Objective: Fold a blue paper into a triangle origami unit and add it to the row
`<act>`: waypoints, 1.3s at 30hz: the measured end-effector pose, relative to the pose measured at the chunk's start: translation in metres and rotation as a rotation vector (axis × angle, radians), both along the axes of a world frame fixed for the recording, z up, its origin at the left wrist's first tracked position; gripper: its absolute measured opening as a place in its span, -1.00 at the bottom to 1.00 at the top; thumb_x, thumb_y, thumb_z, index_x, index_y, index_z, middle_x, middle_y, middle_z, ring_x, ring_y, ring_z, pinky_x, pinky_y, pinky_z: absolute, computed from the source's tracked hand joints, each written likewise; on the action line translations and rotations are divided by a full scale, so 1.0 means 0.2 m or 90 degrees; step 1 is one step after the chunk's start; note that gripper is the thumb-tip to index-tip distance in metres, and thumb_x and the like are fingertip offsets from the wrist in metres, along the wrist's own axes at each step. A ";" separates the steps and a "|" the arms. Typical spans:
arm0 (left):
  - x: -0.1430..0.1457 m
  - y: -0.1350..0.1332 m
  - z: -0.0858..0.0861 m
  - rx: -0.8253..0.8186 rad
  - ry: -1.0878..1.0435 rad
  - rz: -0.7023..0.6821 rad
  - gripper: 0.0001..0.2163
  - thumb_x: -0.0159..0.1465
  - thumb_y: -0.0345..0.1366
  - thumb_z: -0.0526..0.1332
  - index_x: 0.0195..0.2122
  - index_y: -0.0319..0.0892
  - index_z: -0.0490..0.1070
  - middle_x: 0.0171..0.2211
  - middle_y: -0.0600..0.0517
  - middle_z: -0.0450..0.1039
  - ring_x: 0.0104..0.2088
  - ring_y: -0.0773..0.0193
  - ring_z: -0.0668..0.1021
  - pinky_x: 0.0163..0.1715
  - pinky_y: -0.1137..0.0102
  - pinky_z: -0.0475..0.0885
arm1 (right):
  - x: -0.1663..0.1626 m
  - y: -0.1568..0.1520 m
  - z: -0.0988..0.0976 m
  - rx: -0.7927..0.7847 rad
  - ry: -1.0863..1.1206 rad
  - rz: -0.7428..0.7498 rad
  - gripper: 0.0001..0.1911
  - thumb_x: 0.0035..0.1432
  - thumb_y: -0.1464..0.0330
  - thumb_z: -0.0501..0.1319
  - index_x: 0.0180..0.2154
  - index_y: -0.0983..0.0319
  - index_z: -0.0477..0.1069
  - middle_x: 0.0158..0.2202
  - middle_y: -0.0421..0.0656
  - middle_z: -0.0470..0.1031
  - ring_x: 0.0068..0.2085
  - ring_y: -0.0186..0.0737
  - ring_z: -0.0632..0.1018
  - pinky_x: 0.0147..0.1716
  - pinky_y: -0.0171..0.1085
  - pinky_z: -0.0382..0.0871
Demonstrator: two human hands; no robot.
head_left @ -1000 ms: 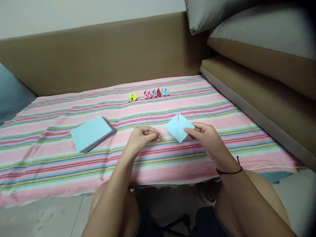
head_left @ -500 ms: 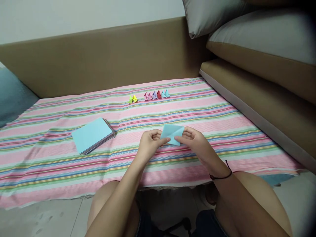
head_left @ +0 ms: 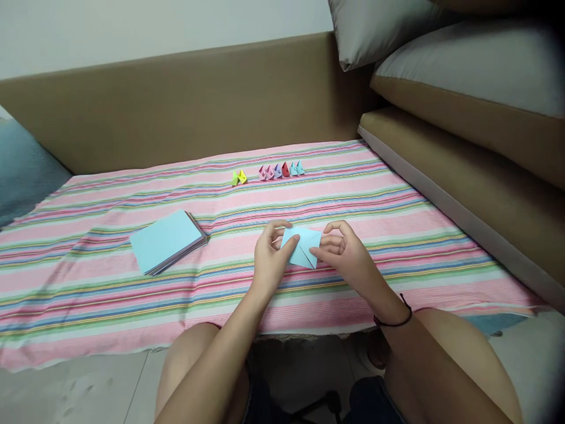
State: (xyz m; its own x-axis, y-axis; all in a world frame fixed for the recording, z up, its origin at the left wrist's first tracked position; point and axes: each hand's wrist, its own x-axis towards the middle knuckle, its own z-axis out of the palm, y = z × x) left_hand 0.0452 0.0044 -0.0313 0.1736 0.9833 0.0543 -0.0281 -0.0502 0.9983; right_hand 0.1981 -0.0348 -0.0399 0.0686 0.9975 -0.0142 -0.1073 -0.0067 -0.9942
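Note:
Between my two hands is a folded light-blue sheet of origami paper (head_left: 302, 246), with crease lines and flaps meeting on its upper face. My left hand (head_left: 274, 250) is closed on its left side, thumb on top and fingers beneath. On the right edge, my right hand (head_left: 346, 247) pinches the paper with the thumb, while the index finger curls above it. Farther back stands a row of small folded paper pieces: yellow ones (head_left: 239, 177) on the left, then pink, purple, red (head_left: 285, 170) and light-blue ones (head_left: 297, 168).
A stack of paper sheets (head_left: 168, 240), light blue on top, lies to the left on the striped cloth (head_left: 110, 306). Behind rises a brown backboard (head_left: 185, 109). Large cushions (head_left: 468, 135) are piled on the right, and a blue pillow (head_left: 26, 168) sits at far left.
The paper has turned and now shows flaps meeting along diagonal creases. My left thumb has moved up onto its face, and my right index finger has lifted away from the edge.

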 end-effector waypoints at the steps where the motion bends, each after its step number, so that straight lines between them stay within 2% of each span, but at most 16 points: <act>1: 0.00 0.00 0.00 0.025 0.029 -0.006 -0.79 0.08 -0.23 0.29 -0.27 -0.17 0.45 -0.39 0.04 0.49 -0.53 0.40 0.43 -0.56 0.52 0.27 | 0.00 0.00 0.01 0.011 0.004 0.000 -0.55 -0.09 0.32 0.36 -0.21 0.12 0.14 -0.41 -0.28 0.49 -0.45 -0.27 0.55 -0.41 -0.27 0.43; 3: -0.02 0.01 0.00 0.049 0.075 -0.012 -0.85 0.10 -0.24 0.27 -0.36 -0.20 0.51 -0.35 0.01 0.50 -0.50 0.38 0.43 -0.54 0.50 0.27 | 0.00 -0.01 0.03 0.023 0.004 0.022 -0.64 0.02 0.28 0.28 -0.16 0.13 0.21 -0.33 -0.22 0.50 -0.41 -0.27 0.56 -0.38 -0.25 0.47; 5: -0.03 0.02 0.01 0.051 0.090 -0.012 -0.83 0.08 -0.26 0.28 -0.32 -0.19 0.54 -0.28 -0.01 0.50 -0.47 0.35 0.45 -0.51 0.48 0.30 | 0.01 -0.03 0.06 0.035 -0.024 0.062 -0.76 0.14 0.26 0.16 -0.14 0.16 0.31 -0.26 -0.16 0.50 -0.34 -0.24 0.57 -0.32 -0.21 0.50; 7: -0.04 0.02 0.02 0.052 0.093 -0.022 -0.82 0.05 -0.29 0.29 -0.31 -0.18 0.55 -0.22 -0.02 0.50 -0.42 0.32 0.48 -0.47 0.47 0.32 | 0.02 -0.04 0.07 0.071 -0.097 0.078 -0.77 0.20 0.29 0.08 -0.14 0.15 0.41 -0.16 -0.13 0.48 -0.24 -0.22 0.56 -0.25 -0.19 0.51; 10: -0.05 0.02 0.05 0.066 0.095 -0.054 -0.83 0.04 -0.33 0.29 -0.31 -0.17 0.56 -0.20 -0.04 0.51 -0.31 0.25 0.52 -0.36 0.45 0.37 | 0.04 -0.05 0.08 0.150 -0.231 0.052 -0.77 0.16 0.36 0.13 -0.16 0.11 0.49 -0.05 -0.13 0.42 -0.14 -0.19 0.52 -0.21 -0.21 0.50; 12: -0.06 0.02 0.07 0.084 0.102 -0.078 -0.83 0.06 -0.37 0.27 -0.30 -0.17 0.57 -0.22 -0.05 0.51 -0.22 0.21 0.52 -0.28 0.43 0.37 | 0.05 -0.05 0.08 0.182 -0.275 0.034 -0.78 0.11 0.39 0.20 -0.19 0.09 0.52 -0.03 -0.13 0.41 -0.13 -0.18 0.52 -0.23 -0.23 0.51; 18: -0.06 0.01 0.09 0.135 0.131 -0.147 -0.80 0.13 -0.42 0.19 -0.28 -0.13 0.58 -0.19 -0.05 0.52 -0.17 0.18 0.51 -0.22 0.41 0.36 | 0.06 -0.04 0.09 0.202 -0.303 -0.001 -0.89 0.09 0.33 0.26 -0.31 0.11 0.56 -0.16 -0.13 0.48 -0.12 -0.15 0.51 -0.28 -0.25 0.50; 24: -0.06 -0.01 0.13 0.154 0.132 -0.183 -0.81 0.19 -0.37 0.15 -0.30 -0.16 0.57 -0.23 -0.06 0.52 -0.19 0.19 0.51 -0.20 0.39 0.36 | 0.07 -0.04 0.07 0.114 -0.171 -0.010 -0.87 0.01 0.27 0.33 -0.40 0.19 0.50 -0.36 -0.14 0.53 -0.28 -0.16 0.56 -0.28 -0.22 0.47; 28: -0.04 -0.02 0.11 0.146 0.109 -0.180 -0.86 0.15 -0.28 0.25 -0.31 -0.21 0.50 -0.25 -0.06 0.50 -0.18 0.17 0.50 -0.16 0.36 0.36 | 0.06 -0.04 0.07 0.060 -0.109 -0.005 -0.80 -0.05 0.24 0.36 -0.41 0.22 0.47 -0.44 -0.16 0.55 -0.33 -0.16 0.57 -0.32 -0.24 0.47; 30: -0.04 -0.02 0.09 0.159 0.094 -0.162 -0.81 0.08 -0.30 0.32 -0.28 -0.21 0.45 -0.24 -0.04 0.48 -0.17 0.19 0.49 -0.14 0.36 0.36 | 0.06 -0.04 0.07 0.054 -0.100 -0.008 -0.79 -0.06 0.24 0.37 -0.43 0.23 0.47 -0.45 -0.16 0.55 -0.34 -0.17 0.57 -0.33 -0.25 0.47; 32: -0.03 -0.02 0.07 0.164 0.074 -0.152 -0.73 0.06 -0.35 0.34 -0.21 -0.18 0.40 -0.25 -0.01 0.47 -0.21 0.24 0.50 -0.19 0.40 0.37 | 0.06 -0.04 0.07 0.052 -0.096 -0.011 -0.80 -0.07 0.25 0.38 -0.44 0.23 0.47 -0.45 -0.16 0.55 -0.36 -0.19 0.56 -0.36 -0.28 0.45; 34: -0.03 -0.03 0.06 0.143 0.055 -0.156 -0.65 0.07 -0.37 0.33 -0.11 -0.14 0.32 -0.33 0.05 0.46 -0.32 0.30 0.50 -0.33 0.46 0.38 | 0.05 -0.05 0.08 0.049 -0.097 -0.017 -0.80 -0.07 0.26 0.38 -0.44 0.23 0.47 -0.46 -0.17 0.54 -0.38 -0.22 0.55 -0.40 -0.30 0.43; 36: -0.03 -0.04 0.05 0.114 0.048 -0.157 -0.58 0.08 -0.35 0.32 -0.04 -0.09 0.25 -0.43 0.10 0.44 -0.44 0.33 0.48 -0.49 0.51 0.34 | 0.04 -0.05 0.08 0.044 -0.100 -0.029 -0.81 -0.07 0.26 0.38 -0.45 0.23 0.47 -0.47 -0.16 0.53 -0.41 -0.24 0.53 -0.43 -0.30 0.41; 39: -0.02 -0.05 0.06 0.087 0.058 -0.147 -0.53 0.08 -0.31 0.32 0.00 -0.07 0.21 -0.47 0.12 0.44 -0.50 0.34 0.48 -0.57 0.53 0.29 | 0.04 -0.06 0.08 0.049 -0.093 -0.051 -0.80 -0.05 0.26 0.37 -0.49 0.23 0.43 -0.45 -0.15 0.52 -0.41 -0.25 0.53 -0.43 -0.30 0.40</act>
